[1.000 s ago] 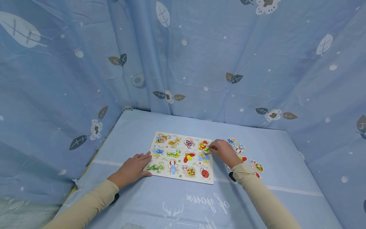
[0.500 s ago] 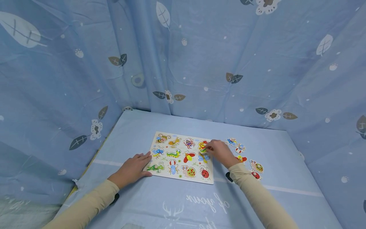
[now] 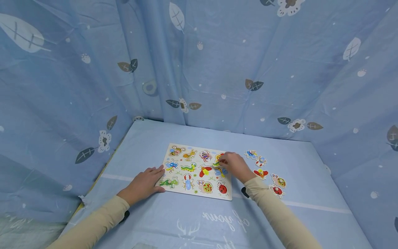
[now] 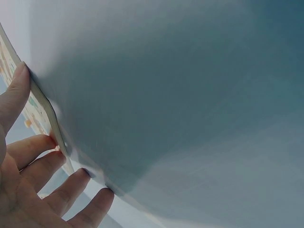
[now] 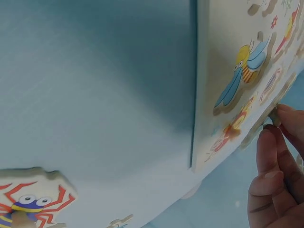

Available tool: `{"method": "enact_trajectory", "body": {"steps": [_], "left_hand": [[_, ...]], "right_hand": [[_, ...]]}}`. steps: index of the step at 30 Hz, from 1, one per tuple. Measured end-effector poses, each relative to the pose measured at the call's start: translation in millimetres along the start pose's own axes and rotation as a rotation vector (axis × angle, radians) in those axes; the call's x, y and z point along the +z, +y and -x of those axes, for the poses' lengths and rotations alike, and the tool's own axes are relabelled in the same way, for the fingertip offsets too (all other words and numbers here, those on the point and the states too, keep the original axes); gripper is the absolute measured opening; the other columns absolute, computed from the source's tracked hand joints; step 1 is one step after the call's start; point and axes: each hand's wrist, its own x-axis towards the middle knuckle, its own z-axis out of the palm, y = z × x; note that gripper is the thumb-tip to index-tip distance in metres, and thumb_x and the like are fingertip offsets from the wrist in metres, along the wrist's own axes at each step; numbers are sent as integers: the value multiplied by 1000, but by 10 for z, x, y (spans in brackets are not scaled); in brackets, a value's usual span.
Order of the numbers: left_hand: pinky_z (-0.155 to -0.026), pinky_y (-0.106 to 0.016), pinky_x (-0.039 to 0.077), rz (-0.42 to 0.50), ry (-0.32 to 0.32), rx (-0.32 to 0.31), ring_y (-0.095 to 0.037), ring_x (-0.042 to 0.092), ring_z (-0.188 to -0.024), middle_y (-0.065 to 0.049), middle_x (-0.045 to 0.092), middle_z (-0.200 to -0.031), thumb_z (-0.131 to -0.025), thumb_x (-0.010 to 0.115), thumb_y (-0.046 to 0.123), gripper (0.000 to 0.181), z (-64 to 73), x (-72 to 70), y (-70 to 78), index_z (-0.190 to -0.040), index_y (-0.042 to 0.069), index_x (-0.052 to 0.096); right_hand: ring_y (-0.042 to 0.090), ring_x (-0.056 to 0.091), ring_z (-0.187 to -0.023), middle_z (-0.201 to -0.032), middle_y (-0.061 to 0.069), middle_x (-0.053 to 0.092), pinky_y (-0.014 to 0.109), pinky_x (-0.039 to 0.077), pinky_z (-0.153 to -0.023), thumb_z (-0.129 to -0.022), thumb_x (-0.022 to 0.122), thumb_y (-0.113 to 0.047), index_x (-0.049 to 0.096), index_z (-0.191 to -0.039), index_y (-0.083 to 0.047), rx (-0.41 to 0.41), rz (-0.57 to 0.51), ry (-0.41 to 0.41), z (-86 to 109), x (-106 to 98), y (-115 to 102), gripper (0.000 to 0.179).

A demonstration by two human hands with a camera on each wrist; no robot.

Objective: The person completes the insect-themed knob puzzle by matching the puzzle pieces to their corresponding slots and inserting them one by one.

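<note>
A flat puzzle board with cartoon insects lies on the table. My left hand rests at its left edge, fingers spread; in the left wrist view the thumb and fingertips touch the board's edge. Above the board's upper right part, my right hand pinches a green caterpillar puzzle piece. The right wrist view shows this piece nearly edge-on, held by its knob between thumb and fingers, apart from the board. The hand partly covers the red-and-yellow butterfly at the upper right.
Right of the board lie several loose pieces, among them a red-winged insect, a snail, a ladybug and a blue-winged one. A piece with red legs shows in the right wrist view. Blue curtains surround the table.
My right hand has moved left over the board, carrying the caterpillar piece from the right edge inward. The loose red-winged piece is uncovered. My left hand has stayed put.
</note>
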Motion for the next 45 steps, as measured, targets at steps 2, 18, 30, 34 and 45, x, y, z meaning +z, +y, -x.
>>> {"method": "enact_trajectory", "body": {"steps": [2, 18, 30, 34, 45], "left_hand": [[-102, -60, 51, 0, -2, -2, -42, 51, -140, -16, 49, -159, -90, 76, 47, 79, -3, 6, -2, -149, 0, 53], [-103, -59, 51, 4, 0, -7, -42, 52, -140, -16, 49, -159, -90, 76, 47, 79, 9, -10, 9, -149, 0, 53], [-101, -60, 52, -2, 20, 8, -42, 52, -139, -17, 50, -158, -90, 76, 48, 79, 5, 27, -29, -149, 0, 53], [-101, -60, 52, -9, 27, 11, -42, 53, -139, -17, 50, -158, -90, 76, 47, 79, 8, 27, -30, -149, 0, 54], [-102, -61, 51, 11, 20, -6, -42, 52, -140, -16, 50, -158, -90, 76, 47, 78, 22, -4, -2, -149, 0, 54]], "right_hand": [[8, 69, -83, -95, -3, 76, 27, 59, -74, -90, 81, -12, 82, -100, -15, -6, 0, 2, -7, 7, -26, 11], [8, 68, -84, -96, -4, 77, 31, 59, -79, -92, 80, -18, 82, -101, -16, -34, 3, 6, -81, 89, -186, 9], [5, 63, -79, -91, -7, 73, 25, 55, -72, -93, 79, -19, 82, -100, -18, -70, 14, -12, -178, 178, -307, 8], [4, 64, -79, -92, -7, 75, 24, 55, -73, -94, 78, -19, 83, -101, -19, -102, 29, -7, -208, 207, -362, 9], [6, 68, -86, -97, -6, 77, 27, 58, -81, -95, 77, -19, 82, -100, -17, -149, 14, -39, -268, 260, -601, 8]]}}
